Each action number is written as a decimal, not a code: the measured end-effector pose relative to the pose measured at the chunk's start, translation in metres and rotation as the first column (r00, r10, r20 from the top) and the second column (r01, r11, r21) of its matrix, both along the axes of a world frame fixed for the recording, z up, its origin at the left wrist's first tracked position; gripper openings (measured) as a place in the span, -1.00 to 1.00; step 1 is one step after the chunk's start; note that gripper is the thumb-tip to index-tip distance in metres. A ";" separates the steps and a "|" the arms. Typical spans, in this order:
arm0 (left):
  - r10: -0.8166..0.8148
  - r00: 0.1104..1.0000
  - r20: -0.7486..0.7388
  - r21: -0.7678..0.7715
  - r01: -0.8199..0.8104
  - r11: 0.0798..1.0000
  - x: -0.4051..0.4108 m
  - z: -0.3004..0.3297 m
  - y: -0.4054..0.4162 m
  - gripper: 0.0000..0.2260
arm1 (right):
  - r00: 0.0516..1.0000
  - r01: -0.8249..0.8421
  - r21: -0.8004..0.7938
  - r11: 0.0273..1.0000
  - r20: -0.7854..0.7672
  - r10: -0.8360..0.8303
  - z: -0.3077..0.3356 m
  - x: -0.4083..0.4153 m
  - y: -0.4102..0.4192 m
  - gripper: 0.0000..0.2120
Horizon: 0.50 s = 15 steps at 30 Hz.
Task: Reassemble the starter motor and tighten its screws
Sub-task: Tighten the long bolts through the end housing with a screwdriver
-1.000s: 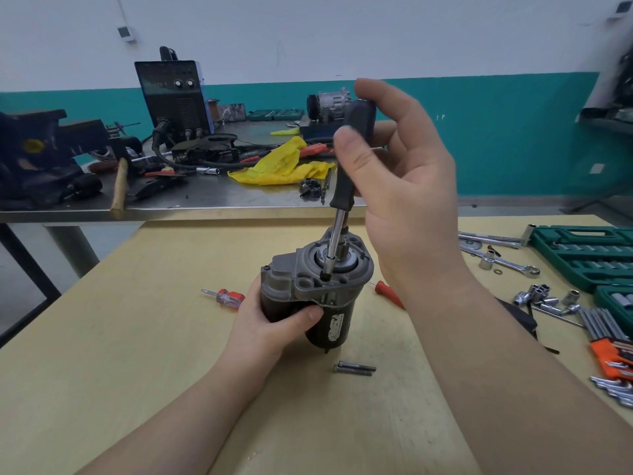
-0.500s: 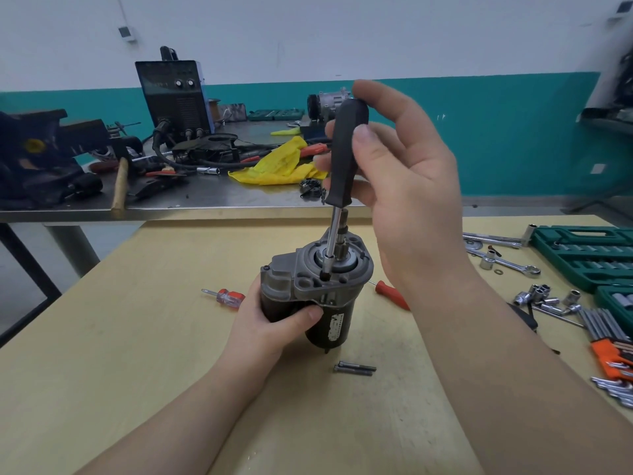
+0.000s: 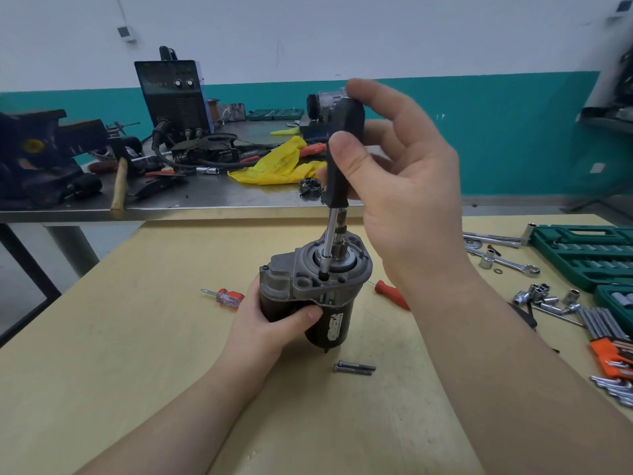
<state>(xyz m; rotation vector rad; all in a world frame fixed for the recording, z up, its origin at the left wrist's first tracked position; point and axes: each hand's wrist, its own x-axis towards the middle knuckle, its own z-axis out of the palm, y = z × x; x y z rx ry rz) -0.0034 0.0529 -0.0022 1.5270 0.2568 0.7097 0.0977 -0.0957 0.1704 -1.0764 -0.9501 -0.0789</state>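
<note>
1. A workshop with a white wall above a teal band. A pale wooden table (image 3: pixel 102 371) fills the foreground, and a grey metal bench (image 3: pixel 205 197) stands behind it.
2. The starter motor (image 3: pixel 313 293) stands upright on the wooden table, near its middle.
3. The left hand (image 3: pixel 270 323) grips the motor's dark body from the left, thumb across the front.
4. The right hand (image 3: pixel 404 186), above the motor, pinches the black handle of a screwdriver (image 3: pixel 337 186) between thumb and fingers. The shaft slants down, its tip set in a hole of the motor's grey end cap.
5. Two long bolts (image 3: pixel 354 368) lie side by side on the table, just below and right of the left hand.
6. A small red-handled screwdriver (image 3: pixel 226 297) lies just left of the left hand. Another red handle (image 3: pixel 392 296) shows below the right wrist.
7. Right of the right forearm lie spanners, loose sockets (image 3: pixel 544 298) and a green socket case (image 3: pixel 589 255).
8. On the bench beyond the hands: a dark welding machine (image 3: pixel 171 94), a yellow rag (image 3: pixel 281 164), a wooden-handled hammer (image 3: pixel 120 183) and a vice (image 3: pixel 37 152) at far left.
</note>
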 end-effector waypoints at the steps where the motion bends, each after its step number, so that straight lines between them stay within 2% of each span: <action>1: -0.003 1.000 0.002 0.000 0.003 1.000 0.000 0.001 0.000 -0.31 | 0.999 0.050 0.001 0.999 0.018 -0.050 -0.001 0.001 0.001 -0.68; 4: -0.014 1.000 0.006 0.004 0.014 1.000 0.000 0.002 -0.001 -0.31 | 0.994 0.108 0.014 0.994 0.020 -0.108 -0.002 0.001 0.003 -0.71; 6: -0.015 1.000 0.007 -0.001 0.015 1.000 0.000 0.003 -0.002 -0.31 | 0.999 0.014 0.031 0.999 -0.045 -0.012 -0.002 0.001 0.002 -0.76; 9: -0.017 1.000 0.006 -0.008 0.017 1.000 -0.001 0.003 -0.002 -0.31 | 0.991 -0.094 0.012 0.996 -0.094 0.095 -0.001 0.001 0.000 -0.71; 13: -0.026 1.000 0.015 -0.016 0.026 1.000 0.000 0.002 -0.001 -0.30 | 0.999 0.032 -0.016 0.999 0.019 -0.031 0.000 0.001 0.000 -0.67; 15: -0.026 0.999 0.020 -0.002 0.026 1.000 0.000 0.001 -0.001 -0.38 | 0.997 0.066 -0.012 0.998 0.026 -0.066 0.000 0.000 0.001 -0.67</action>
